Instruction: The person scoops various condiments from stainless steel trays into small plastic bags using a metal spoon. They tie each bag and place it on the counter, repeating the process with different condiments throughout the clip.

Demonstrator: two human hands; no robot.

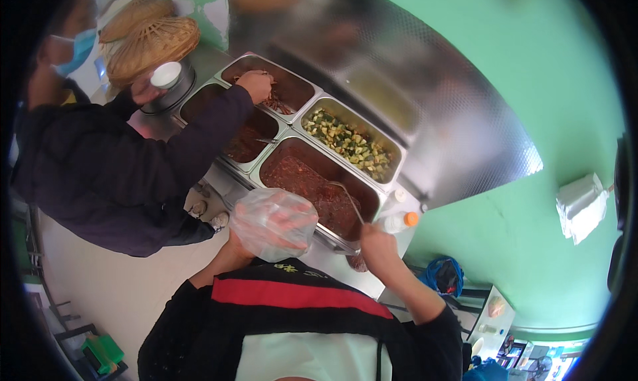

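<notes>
My left hand (241,245) holds a clear plastic bag (274,221) in front of my chest. The bag blurs what is inside it or behind it. With my right hand (379,246) I grip the metal handle of a ladle (352,201). Its bowl end is down in a steel pan (366,181) of red, oily sauce (299,174). Behind that pan, a second one holds diced green vegetables (349,144).
A masked co-worker stands at left, holding a white bowl (166,75); their other hand (256,86) reaches into a far pan (294,82). Beside my pan stand an orange-capped bottle (401,221) and a white-capped bottle (398,196). Woven baskets (154,42) lie at back left, near a metal guard (448,131).
</notes>
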